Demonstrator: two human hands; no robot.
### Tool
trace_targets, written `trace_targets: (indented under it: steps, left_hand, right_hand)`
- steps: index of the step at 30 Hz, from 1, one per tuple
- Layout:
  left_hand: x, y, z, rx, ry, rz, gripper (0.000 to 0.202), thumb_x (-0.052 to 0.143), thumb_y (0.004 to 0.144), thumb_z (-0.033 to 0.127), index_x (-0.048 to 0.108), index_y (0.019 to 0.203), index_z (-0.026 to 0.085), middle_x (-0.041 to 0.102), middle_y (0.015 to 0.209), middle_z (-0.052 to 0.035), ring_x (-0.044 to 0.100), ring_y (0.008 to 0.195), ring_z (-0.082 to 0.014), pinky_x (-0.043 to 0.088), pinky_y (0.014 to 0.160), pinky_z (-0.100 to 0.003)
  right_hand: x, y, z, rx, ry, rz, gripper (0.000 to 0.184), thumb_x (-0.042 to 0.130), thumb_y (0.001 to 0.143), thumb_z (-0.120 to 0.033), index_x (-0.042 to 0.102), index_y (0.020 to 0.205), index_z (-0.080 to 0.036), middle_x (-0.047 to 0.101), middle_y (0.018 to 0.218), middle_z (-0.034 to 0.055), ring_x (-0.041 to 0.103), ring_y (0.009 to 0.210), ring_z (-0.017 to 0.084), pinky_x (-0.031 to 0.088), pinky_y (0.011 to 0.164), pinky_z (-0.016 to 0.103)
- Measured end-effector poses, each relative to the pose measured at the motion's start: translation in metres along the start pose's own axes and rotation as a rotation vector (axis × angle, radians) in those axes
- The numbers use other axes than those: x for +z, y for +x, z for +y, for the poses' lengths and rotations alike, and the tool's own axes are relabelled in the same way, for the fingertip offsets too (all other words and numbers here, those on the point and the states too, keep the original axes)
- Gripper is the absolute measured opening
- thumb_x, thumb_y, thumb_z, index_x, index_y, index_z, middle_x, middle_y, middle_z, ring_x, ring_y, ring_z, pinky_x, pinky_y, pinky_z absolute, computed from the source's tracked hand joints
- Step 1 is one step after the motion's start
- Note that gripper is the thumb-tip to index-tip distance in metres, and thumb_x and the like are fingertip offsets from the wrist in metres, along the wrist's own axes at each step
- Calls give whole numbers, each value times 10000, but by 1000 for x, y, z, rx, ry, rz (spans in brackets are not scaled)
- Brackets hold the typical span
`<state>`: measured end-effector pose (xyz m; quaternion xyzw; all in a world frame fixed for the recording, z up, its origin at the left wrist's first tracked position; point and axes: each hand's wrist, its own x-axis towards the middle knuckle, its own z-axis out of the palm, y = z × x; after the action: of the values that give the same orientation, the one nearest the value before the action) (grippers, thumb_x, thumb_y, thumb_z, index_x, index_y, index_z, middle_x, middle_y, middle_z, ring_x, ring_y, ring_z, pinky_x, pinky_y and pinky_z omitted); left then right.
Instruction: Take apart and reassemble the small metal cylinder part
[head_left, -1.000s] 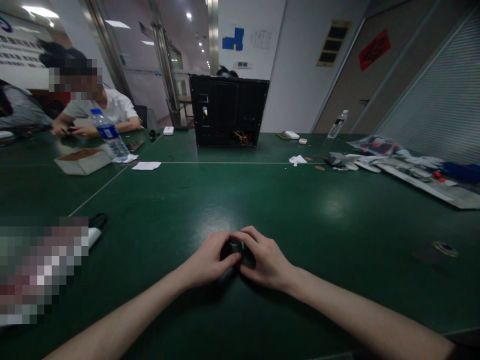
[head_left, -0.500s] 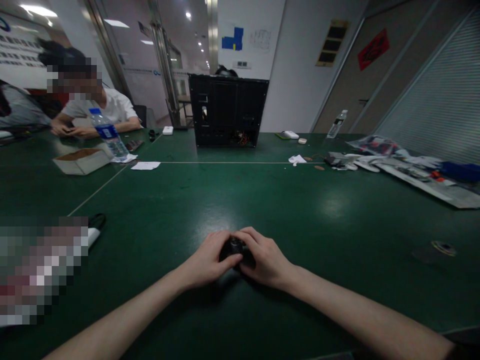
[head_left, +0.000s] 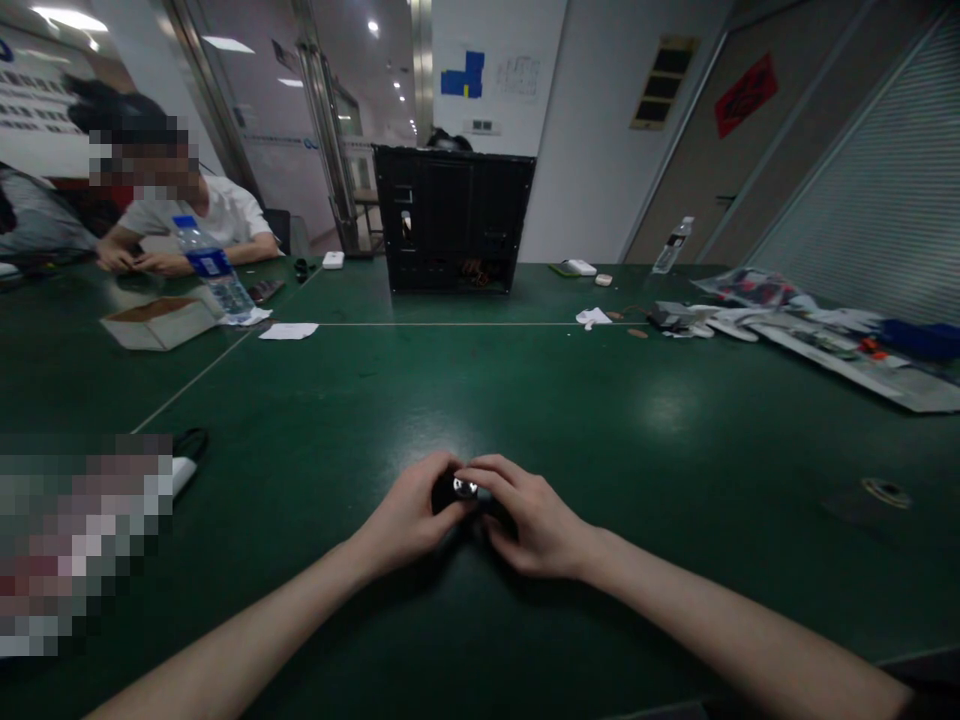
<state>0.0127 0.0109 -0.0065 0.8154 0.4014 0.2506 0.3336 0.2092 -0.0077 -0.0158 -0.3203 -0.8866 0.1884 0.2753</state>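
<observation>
Both my hands rest close together on the green table (head_left: 570, 420), near its front middle. My left hand (head_left: 411, 515) and my right hand (head_left: 534, 520) are closed around one small black object (head_left: 465, 489) with a shiny metal spot on top. Fingers of both hands wrap over it, so most of it is hidden and I cannot make out what it is. My forearms lie on the table and run back toward me.
An open black computer case (head_left: 453, 220) stands at the table's far middle. A person in a white shirt (head_left: 217, 215) sits far left behind a water bottle (head_left: 210, 270) and a cardboard box (head_left: 159, 322). Papers and loose parts (head_left: 810, 325) lie far right. A black-and-white item (head_left: 184, 462) lies left.
My hands have shifted a little away from me and turned the small object, so a bright metal spot now shows on top. Otherwise only the view has moved slightly.
</observation>
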Motion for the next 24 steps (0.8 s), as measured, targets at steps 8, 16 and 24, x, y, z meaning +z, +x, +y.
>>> trace_targets:
  steps: [8,16,24]
  left_hand:
    - [1,2,2,6,37,-44,129,588,799,216,559,913,165,608,868,-37,558,781,-184,429,696,-279]
    - [1,1,3,2,67,-67,193,614,809,269,568,973,178,624,929,-40,569,847,-202,428,744,-301]
    - [-1,1,5,-18,46,-33,174,591,816,234,562,975,169,615,919,-44,567,831,-199,438,749,-310]
  right_hand:
    - [2,4,6,16,128,134,309,514,855,-158,509,1161,-208,591,1071,71,552,996,178,462,864,331]
    - [2,9,9,136,225,197,105,521,883,-187,578,971,-188,614,901,30,572,808,140,461,721,269]
    - [-11,3,22,199,117,217,100,573,833,-161,610,920,-192,618,893,26,559,840,157,448,753,299]
